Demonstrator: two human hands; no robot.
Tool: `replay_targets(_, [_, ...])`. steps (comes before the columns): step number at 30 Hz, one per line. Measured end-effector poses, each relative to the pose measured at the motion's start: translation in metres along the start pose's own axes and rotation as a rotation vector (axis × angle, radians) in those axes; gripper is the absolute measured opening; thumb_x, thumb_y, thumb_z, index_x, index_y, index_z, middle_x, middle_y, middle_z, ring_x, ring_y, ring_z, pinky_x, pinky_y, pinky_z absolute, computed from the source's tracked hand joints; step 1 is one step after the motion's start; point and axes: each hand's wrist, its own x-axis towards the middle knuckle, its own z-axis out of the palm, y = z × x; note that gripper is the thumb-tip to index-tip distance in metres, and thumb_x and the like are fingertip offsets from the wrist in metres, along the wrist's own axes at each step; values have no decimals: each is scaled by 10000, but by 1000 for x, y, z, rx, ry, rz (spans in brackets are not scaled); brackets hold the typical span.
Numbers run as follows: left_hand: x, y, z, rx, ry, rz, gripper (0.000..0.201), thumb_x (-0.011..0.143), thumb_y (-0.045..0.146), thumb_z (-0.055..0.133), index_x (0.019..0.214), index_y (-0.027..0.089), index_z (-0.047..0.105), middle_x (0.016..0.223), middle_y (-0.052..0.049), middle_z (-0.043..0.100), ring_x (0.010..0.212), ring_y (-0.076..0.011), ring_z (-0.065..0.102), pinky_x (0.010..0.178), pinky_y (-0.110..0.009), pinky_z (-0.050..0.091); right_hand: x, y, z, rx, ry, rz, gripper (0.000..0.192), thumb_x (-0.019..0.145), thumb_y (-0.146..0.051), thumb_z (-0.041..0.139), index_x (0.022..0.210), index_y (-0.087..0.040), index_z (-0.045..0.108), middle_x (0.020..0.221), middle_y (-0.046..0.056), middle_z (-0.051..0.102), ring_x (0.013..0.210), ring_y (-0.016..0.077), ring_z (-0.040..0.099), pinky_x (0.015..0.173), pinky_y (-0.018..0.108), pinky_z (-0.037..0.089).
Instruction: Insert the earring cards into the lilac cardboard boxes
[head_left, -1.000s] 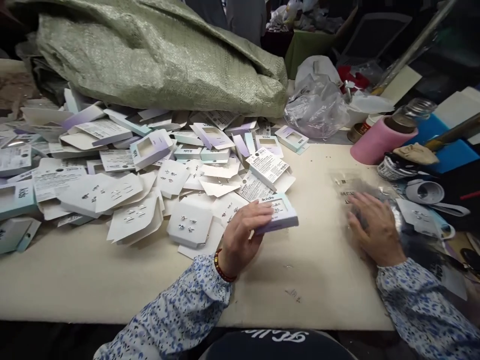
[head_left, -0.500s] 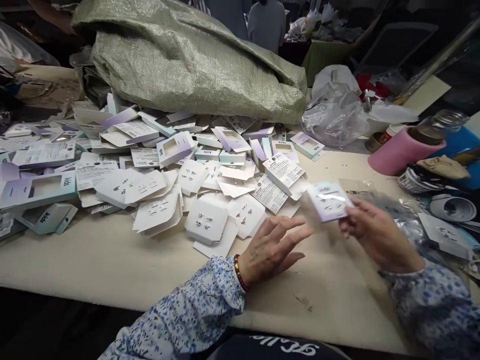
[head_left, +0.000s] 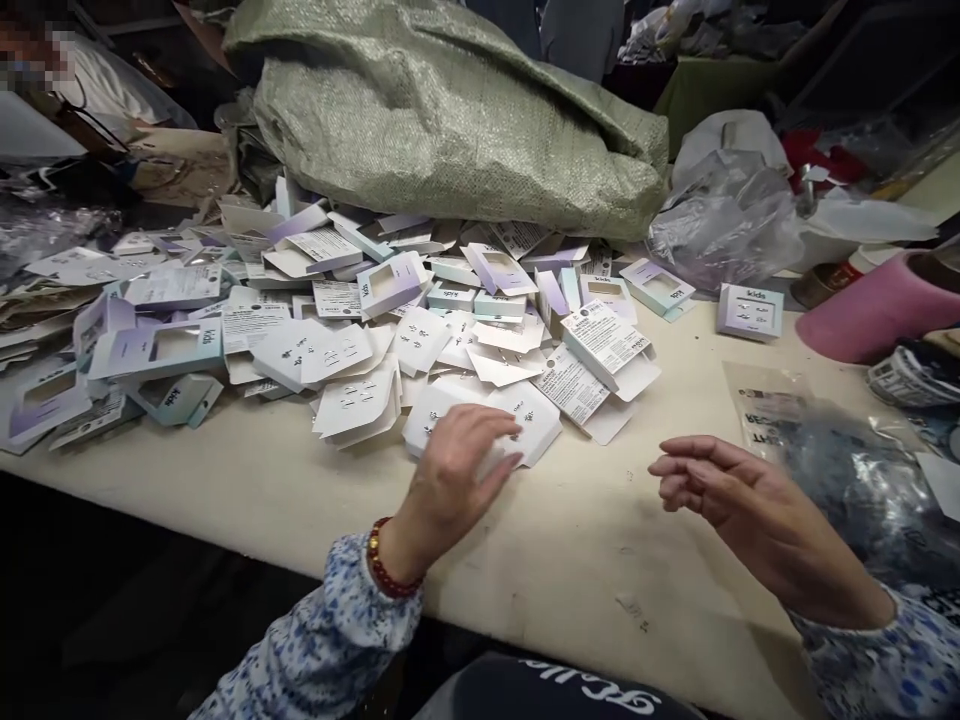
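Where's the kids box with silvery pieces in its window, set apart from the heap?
In the head view, the box is on the right side of the table, just left of the pink roll and below the clear plastic bag.

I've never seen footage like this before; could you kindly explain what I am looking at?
There is no machine here: these are a person's bare hands, seen from one camera worn on the head, looking forward and down. On the pale table lie many small window boxes, before a green woven sack. The left hand is over white cards bearing small metallic pieces; I cannot tell whether it touches them. The right hand hovers, holding nothing visible. One filled box stands near a pink roll.
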Motion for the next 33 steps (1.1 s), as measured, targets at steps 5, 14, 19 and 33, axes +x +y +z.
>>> replay_targets(5, [-5,-23,-22,173,29,-101,308,911,275,687,1196,190,608,1091,-93,711,1047,-270,661,888,-457,565,11,-6,12,-201,16,-165,281,864,-429,739,996,-181,737,901,101,757,756,168,705,697,276,625])
replay_targets(14, [-12,-42,-46,396,-305,-573,797,777,320,822,1449,194,411,1237,-130,646,1148,-316,624,927,-455,546,12,11,34,-269,-142,-83,333,897,-498,679,947,-171,715,866,95,745,733,163,691,694,272,604])
replay_targets(19, [3,-35,-44,346,-384,-682,933,725,384,862,1492,183,371,1395,-179,560,1261,-372,561,1026,-537,497,17,18,33,-249,-124,-38,391,864,-547,697,931,-162,703,866,103,743,727,155,673,701,269,596])
replay_targets(33, [34,23,26,-572,127,-199,370,922,148,656,1281,225,612,1082,-48,623,939,-130,621,743,-215,611,15,29,37,-525,128,-740,551,933,-284,664,1435,-274,436,1235,92,646,897,173,683,765,306,602])
